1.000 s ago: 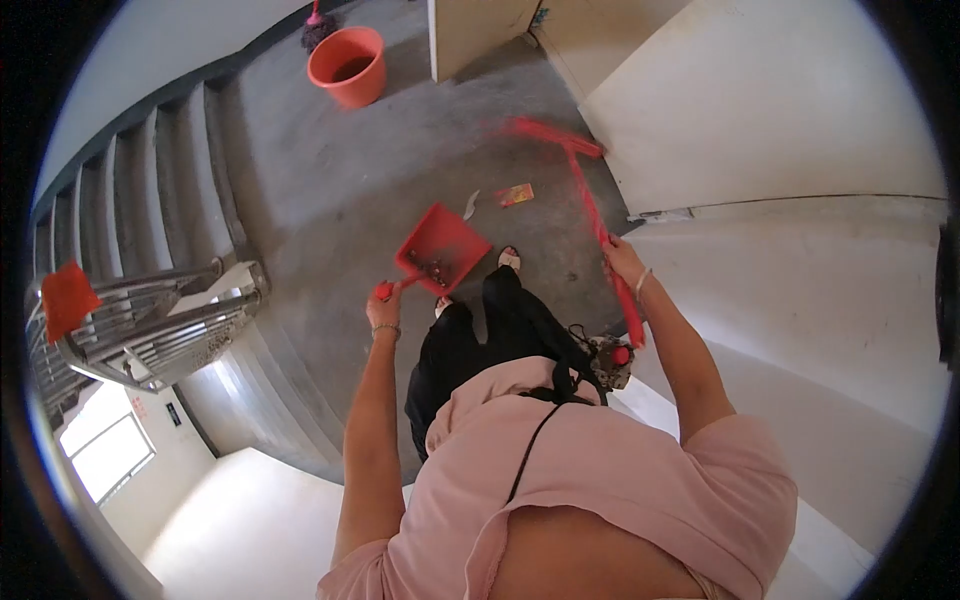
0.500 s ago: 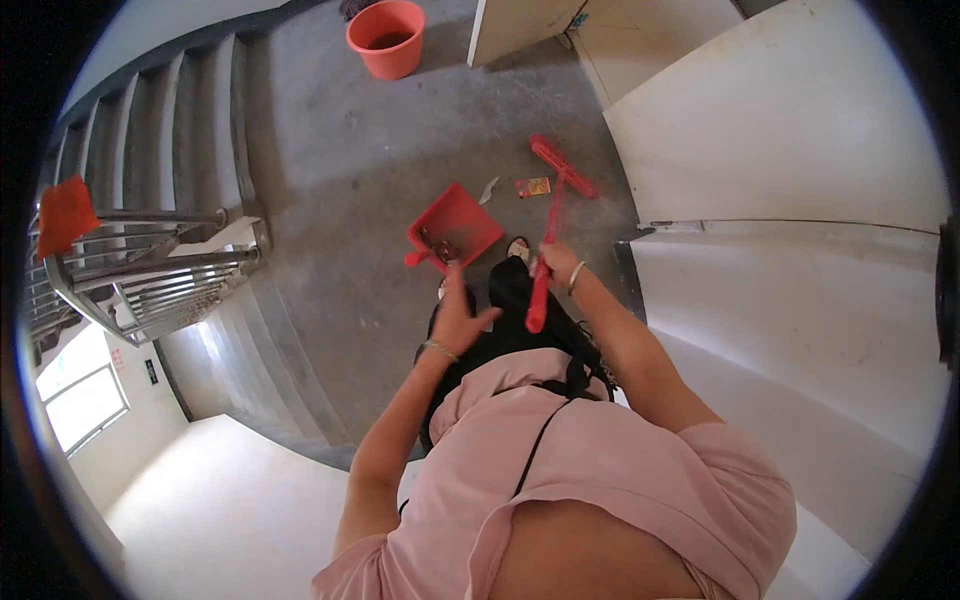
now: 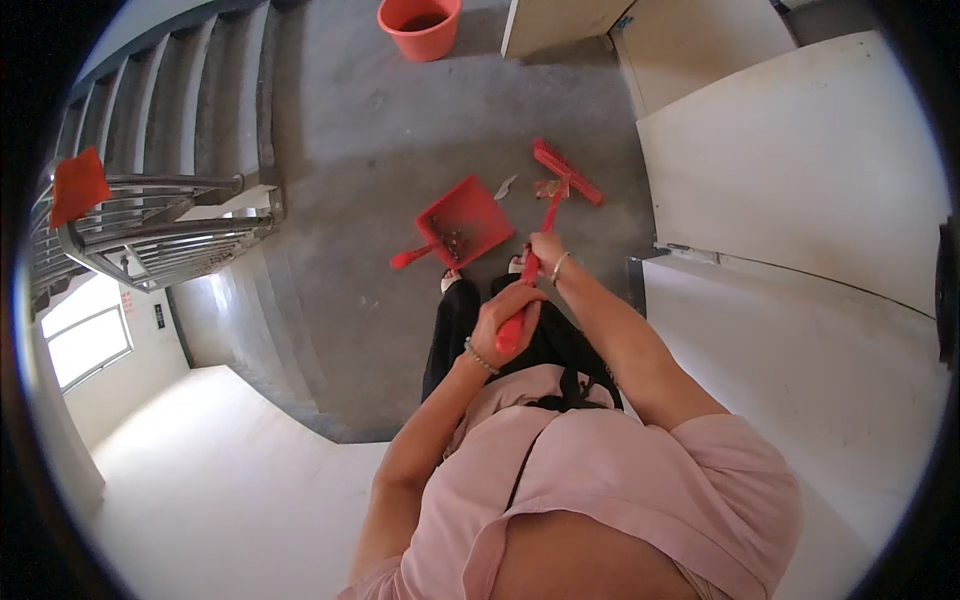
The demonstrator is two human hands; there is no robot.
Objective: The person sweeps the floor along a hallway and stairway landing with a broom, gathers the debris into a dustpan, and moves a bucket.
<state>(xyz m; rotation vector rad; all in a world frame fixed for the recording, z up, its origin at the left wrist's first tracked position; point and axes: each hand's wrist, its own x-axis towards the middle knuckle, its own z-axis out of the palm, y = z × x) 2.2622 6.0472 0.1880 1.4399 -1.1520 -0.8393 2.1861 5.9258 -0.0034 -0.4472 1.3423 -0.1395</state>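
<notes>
A red broom [image 3: 553,212] slants down from my hands, its bristled head on the grey floor. My right hand [image 3: 545,250] is wrapped round the upper part of its handle. Lower in the view, my left hand [image 3: 505,312] closes round the handle near its end. Just left of my feet lies a red dustpan [image 3: 484,212] with dark debris [image 3: 455,243] in it. A pale scrap [image 3: 505,187] rests on the floor between dustpan and broom head. Partly hidden behind the broom handle is a small red and yellow packet [image 3: 545,188].
An orange-red bucket [image 3: 420,35] stands farther off, beside a door [image 3: 560,22]. Stairs [image 3: 190,110] with a metal railing [image 3: 170,240] rise at the left; an orange cloth [image 3: 80,187] hangs on the railing. A white wall [image 3: 800,160] borders the right side.
My left hand, free and open before, has taken hold of the broom handle's end. The broom head now overlaps the packet. The view has shifted slightly.
</notes>
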